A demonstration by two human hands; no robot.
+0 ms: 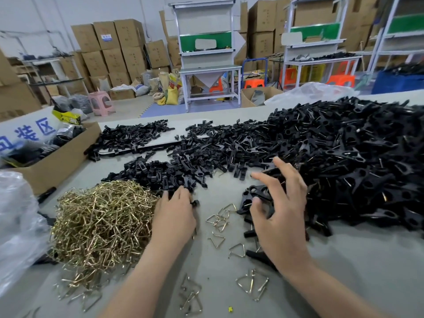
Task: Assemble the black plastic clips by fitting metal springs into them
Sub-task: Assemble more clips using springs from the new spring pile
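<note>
A heap of brass-coloured metal springs (101, 223) lies at the near left of the grey table (344, 260). Loose triangular springs (220, 220) are scattered between my hands. Black plastic clip halves (160, 173) form a small pile beyond my left hand (174, 216), whose curled fingertips reach into that pile's near edge and touch a small black piece. My right hand (277, 210) hovers with fingers spread over a black clip (254, 195) at the edge of the large heap of black clips (355, 161); its thumb touches the clip.
An open cardboard box (57, 161) with dark parts stands at the left, and a clear plastic bag (16, 226) lies at the near left. Another row of black parts (133, 136) lies farther back. Workbenches, stools and stacked cartons fill the room behind.
</note>
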